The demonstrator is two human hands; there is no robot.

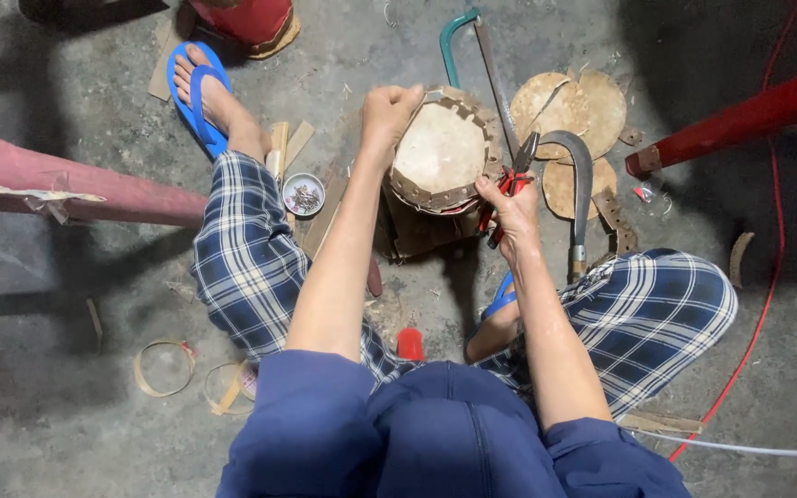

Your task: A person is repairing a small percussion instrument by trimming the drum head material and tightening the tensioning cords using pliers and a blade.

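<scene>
Left hand (387,109) gripping the upper left rim of a small round drum (442,152), fingers curled over the edge, grip clamped on the rim. Right hand (506,207) closing around red-handled pliers (515,175), grip clamped on the handles, plier tips pointing up toward the drum's right edge, just beside the lacing there. Drum sitting tilted between the knees, pale skin face turned up toward the camera, brown notched strip wrapping round its side. Resting under it, a stack of flat wooden pieces (417,231) on the concrete floor (66,277). Lying just right of the pliers, a curved sickle blade (581,175) with its handle pointing toward the right knee. Beyond that, round tan hide discs (569,106) overlapping on the floor. Above the drum, a hacksaw (463,46) with a teal frame. Left of the drum, a small round tin (303,195) holding small metal bits, near the left shin. Left foot in a blue sandal (197,97) stretching out toward the upper left. Thin hoops (164,367) lying on the floor at lower left, well apart from the hands. Red cable (767,277) trailing down the right side.
</scene>
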